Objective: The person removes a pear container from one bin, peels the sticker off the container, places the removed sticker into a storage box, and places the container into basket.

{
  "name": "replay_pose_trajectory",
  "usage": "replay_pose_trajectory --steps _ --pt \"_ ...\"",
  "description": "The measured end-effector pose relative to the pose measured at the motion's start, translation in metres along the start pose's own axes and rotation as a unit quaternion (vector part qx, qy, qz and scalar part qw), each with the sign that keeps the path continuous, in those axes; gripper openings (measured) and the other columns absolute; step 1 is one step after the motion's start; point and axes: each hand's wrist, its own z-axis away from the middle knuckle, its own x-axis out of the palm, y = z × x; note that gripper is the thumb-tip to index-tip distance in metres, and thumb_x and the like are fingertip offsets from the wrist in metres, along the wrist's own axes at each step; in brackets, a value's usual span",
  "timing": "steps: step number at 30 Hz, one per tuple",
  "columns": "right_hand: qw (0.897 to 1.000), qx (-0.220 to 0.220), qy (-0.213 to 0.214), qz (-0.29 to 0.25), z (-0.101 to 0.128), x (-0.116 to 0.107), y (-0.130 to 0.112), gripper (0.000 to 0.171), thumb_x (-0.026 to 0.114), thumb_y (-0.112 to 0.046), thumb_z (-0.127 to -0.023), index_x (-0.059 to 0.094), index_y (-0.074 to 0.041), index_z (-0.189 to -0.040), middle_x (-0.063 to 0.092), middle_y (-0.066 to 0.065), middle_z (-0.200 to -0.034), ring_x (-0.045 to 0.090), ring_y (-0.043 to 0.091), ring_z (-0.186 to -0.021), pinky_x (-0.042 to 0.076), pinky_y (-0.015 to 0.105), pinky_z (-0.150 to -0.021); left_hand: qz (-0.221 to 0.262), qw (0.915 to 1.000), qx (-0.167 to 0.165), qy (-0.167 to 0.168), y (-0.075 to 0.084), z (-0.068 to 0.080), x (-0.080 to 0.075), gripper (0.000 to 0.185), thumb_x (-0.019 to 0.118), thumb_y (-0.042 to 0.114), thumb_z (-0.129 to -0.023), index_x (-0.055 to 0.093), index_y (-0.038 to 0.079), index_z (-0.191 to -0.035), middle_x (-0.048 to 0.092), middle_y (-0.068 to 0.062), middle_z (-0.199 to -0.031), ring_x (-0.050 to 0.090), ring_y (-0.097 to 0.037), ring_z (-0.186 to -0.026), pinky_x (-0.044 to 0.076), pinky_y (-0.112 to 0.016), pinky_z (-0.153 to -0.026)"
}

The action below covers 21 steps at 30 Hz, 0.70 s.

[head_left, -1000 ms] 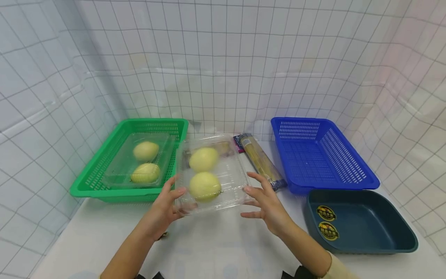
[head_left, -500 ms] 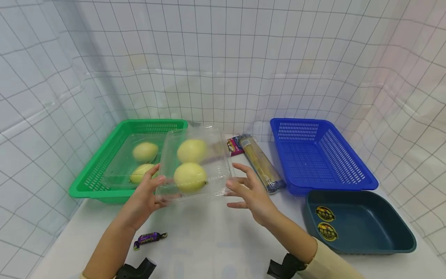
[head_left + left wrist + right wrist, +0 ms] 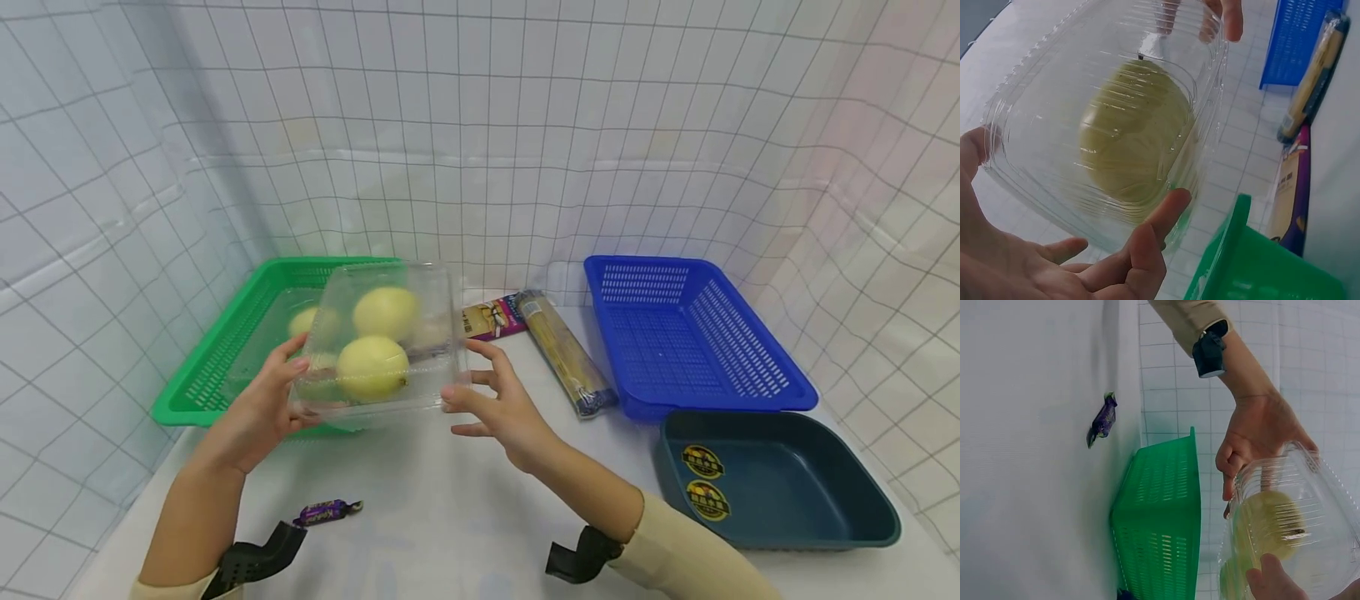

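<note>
White tabletop (image 3: 465, 517), gridded sheeting (image 3: 480, 125) behind. Clear fruit box (image 3: 378, 346) at centre left, gripped by left hand (image 3: 258, 408) and right hand (image 3: 498, 400), fingers curled on its sides.

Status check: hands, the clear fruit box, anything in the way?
Left hand and right hand grip the box by its sides. Box up over green basket edge. Second box already inside.

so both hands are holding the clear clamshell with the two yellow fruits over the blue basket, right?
Not quite: the clear clamshell with the two yellow fruits is held over the near edge of the green basket, not the blue basket, which sits apart on the right. The head view shows it. The left hand and right hand do both hold it.
</note>
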Motion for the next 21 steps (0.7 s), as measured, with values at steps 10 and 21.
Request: replay_pose_trajectory --steps 10,21 --pt "1.0 -0.012 -0.008 -0.011 -0.022 0.021 0.007 0.074 0.068 -0.018 -0.089 0.026 -0.017 -0.15 0.037 0.026 -0.135 0.066 0.031 -0.099 0.054 0.047 -0.083 -0.014 0.9999 0.007 -0.004 -0.003 0.0 -0.037 0.071 0.031 0.045 -0.101 -0.008 0.022 -0.155 -0.017 -0.017 -0.156 0.055 -0.027 -0.109 0.046 -0.031 -0.083" --pt "1.0 -0.013 0.003 -0.017 -0.049 0.044 0.006 0.071 0.068 -0.014 -0.09 0.028 -0.018 -0.149 0.043 0.019 -0.127 0.064 0.037 -0.101 0.055 0.045 -0.08 0.003 0.9997 0.013 -0.023 0.004 -0.01 -0.07 0.067 0.026 0.042 -0.103 -0.012 0.023 -0.156 -0.015 -0.012 -0.157 0.067 -0.02 -0.075 0.05 -0.024 -0.08"
